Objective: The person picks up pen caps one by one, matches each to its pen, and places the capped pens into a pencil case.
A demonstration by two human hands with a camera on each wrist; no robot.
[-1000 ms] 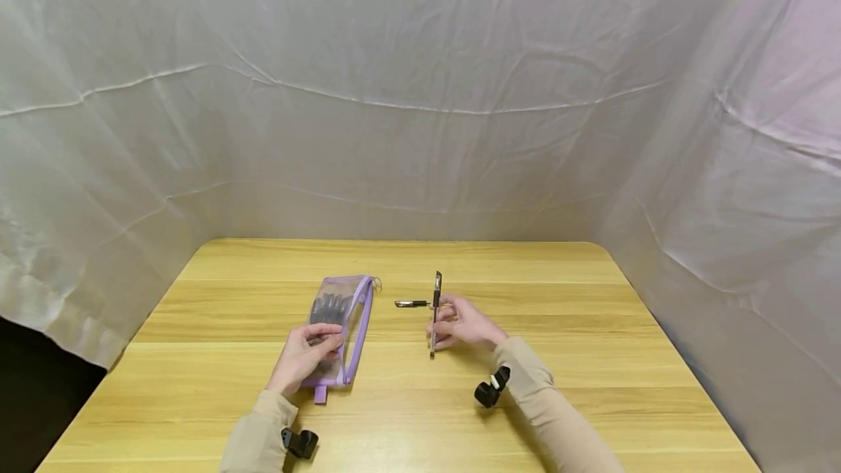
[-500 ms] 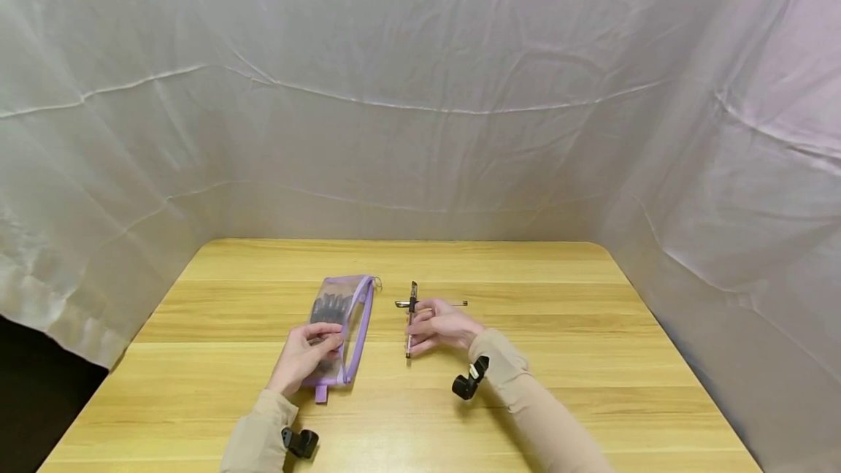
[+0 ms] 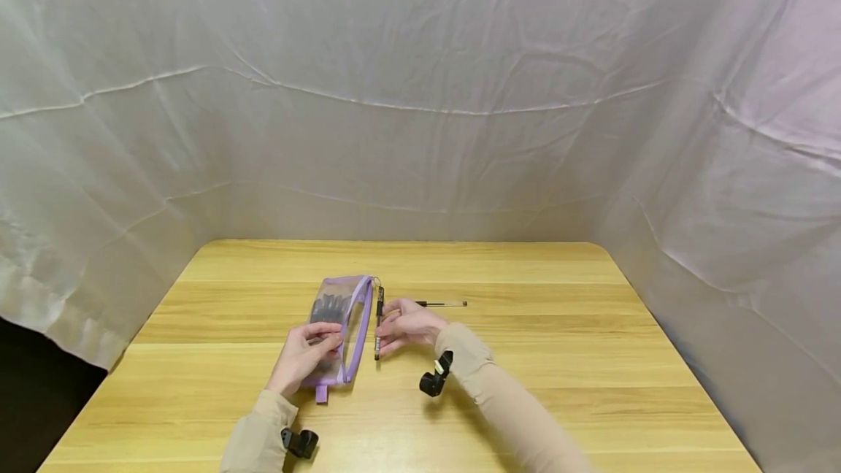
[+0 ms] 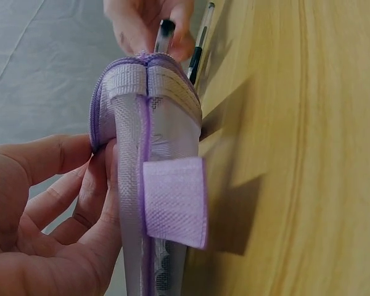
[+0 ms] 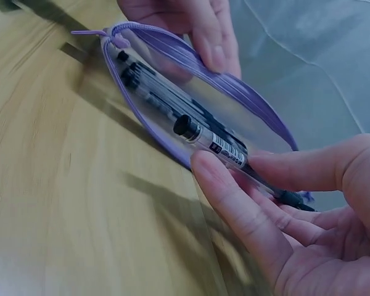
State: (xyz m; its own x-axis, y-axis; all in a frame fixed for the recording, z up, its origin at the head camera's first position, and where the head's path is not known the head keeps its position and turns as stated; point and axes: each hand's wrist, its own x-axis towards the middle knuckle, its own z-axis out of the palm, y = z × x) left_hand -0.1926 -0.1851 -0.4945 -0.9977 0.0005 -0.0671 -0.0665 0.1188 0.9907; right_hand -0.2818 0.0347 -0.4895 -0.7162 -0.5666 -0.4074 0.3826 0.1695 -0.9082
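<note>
A see-through mesh pencil pouch [image 3: 336,287] with purple edging lies left of centre, its zip side gaping towards the right. My left hand [image 3: 302,358] pinches the upper edge of that opening. Between thumb and fingers, my right hand [image 3: 410,323] grips a clear gel pen [image 3: 379,303] with a black cap, beside the opening. In the right wrist view, the barcoded end of this pen [image 5: 216,145] overlaps the mouth of the pouch. Several black pens [image 5: 163,92] lie inside, roughly lengthwise. Behind the right hand, another gel pen [image 3: 450,304] rests on the table, partly hidden by the fingers.
The wood-grain table [image 3: 558,356] extends to both sides of the hands. Grey cloth [image 3: 420,130] hangs behind and at the sides. A small metal ring [image 3: 377,282] hangs at the pouch's far corner. Each wrist wears a black camera.
My right hand has carried the gel pen leftwards, past the pen on the table, up to the pouch opening. The left hand and pouch have stayed in place.
</note>
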